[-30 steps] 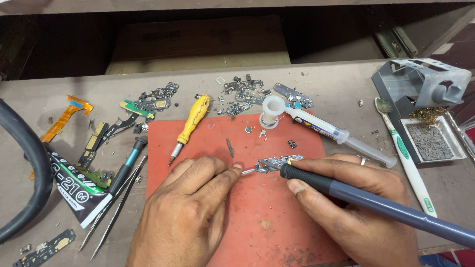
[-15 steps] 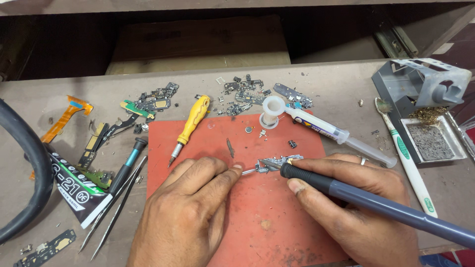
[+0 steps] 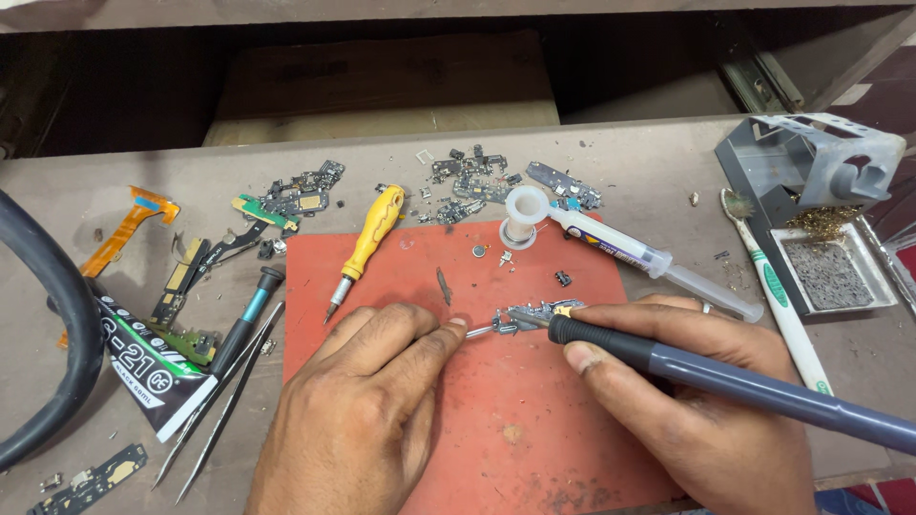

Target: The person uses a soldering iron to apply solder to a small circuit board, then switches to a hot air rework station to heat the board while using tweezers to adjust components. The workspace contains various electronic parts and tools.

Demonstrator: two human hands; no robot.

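Note:
A small circuit board (image 3: 536, 313) lies on the red mat (image 3: 496, 420). My left hand (image 3: 358, 420) rests on the mat, its fingertips pinching a thin metal tool whose tip (image 3: 480, 331) touches the board's left end. My right hand (image 3: 687, 401) grips a dark grey soldering iron (image 3: 725, 380). The iron's tip meets the board from the right. Its handle runs off toward the lower right.
A yellow screwdriver (image 3: 367, 240), a solder spool (image 3: 525, 212) and a flux syringe (image 3: 639, 257) lie at the mat's far edge. Tweezers (image 3: 224, 401) and a blue-tipped tool (image 3: 246, 319) lie left. Scrap boards (image 3: 472, 176) sit behind. An iron stand (image 3: 811, 172), tray (image 3: 830, 272) and toothbrush (image 3: 778, 296) are right.

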